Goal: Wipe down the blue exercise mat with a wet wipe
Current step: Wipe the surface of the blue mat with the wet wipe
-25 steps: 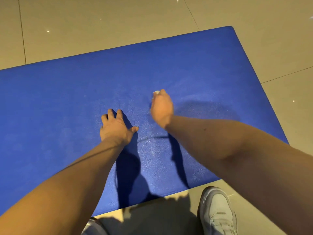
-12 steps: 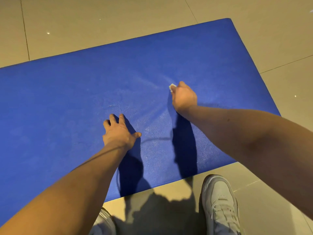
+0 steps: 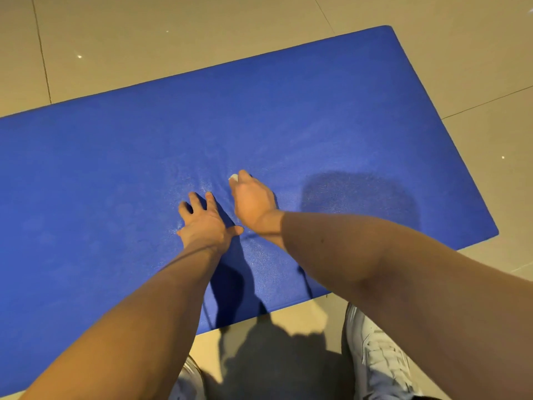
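On the tiled floor [image 3: 144, 39], wiping the middle of the blue exercise mat [image 3: 331, 111]

The mat lies flat and fills most of the view. The right hand [image 3: 253, 200] presses a wet wipe [image 3: 233, 177] on it, the grip closed around the wipe so only a white corner shows, probably to give more pressure. Just beside it the left hand [image 3: 206, 223] rests flat, fingers spread, its grip wide and holding nothing. I think it pins the mat against sliding. A white shoe [image 3: 375, 356] stands at the near edge.
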A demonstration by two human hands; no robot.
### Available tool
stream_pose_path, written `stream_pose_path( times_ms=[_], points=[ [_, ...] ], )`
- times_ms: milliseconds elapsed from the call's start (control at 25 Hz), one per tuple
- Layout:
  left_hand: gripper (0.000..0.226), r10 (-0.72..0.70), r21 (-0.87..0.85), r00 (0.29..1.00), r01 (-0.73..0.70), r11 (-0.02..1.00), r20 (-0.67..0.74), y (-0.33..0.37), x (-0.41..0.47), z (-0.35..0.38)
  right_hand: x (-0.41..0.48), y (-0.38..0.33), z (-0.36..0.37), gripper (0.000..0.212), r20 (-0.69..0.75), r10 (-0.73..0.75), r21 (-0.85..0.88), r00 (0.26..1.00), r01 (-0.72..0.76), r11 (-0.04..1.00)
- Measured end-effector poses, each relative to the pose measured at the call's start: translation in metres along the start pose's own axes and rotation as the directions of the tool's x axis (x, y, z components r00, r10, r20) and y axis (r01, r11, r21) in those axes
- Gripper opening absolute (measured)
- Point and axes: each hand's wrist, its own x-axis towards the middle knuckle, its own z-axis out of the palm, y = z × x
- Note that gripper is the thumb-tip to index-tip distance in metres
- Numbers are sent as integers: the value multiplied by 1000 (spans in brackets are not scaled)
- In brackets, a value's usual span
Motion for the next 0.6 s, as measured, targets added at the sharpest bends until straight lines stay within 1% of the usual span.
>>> stream_pose_path(
  times_ms=[80,160,280,360,480,520,600],
  points=[
    [117,-12,8,1000,12,1000,16,2,0,-1,2,18,-7,14,-10,-35,-23,999,35,999],
    [117,-19,19,999,18,1000,29,4,0,-3,7,49,-15,14,-40,-40,-101,998,36,994],
    [118,-30,20,998,29,999,55,6,0,-5,8,110,-36,10,-96,95,-147,991,-108,983],
    [118,-38,11,997,37,999,69,7,1,-5,3,143,-46,6,-150,197,-149,969,-219,964],
    [119,-43,18,996,41,999,85,9,1,-5,-1,141,-42,8,-201,332,-57,922,-349,935],
    [119,-46,24,995,44,999,88,10,1,-6,-1,130,-36,9,-185,344,-41,920,-357,933],
    [119,-51,26,995,49,998,90,11,2,-7,-5,99,-24,16,-125,321,-15,939,-325,946]
  ],
)
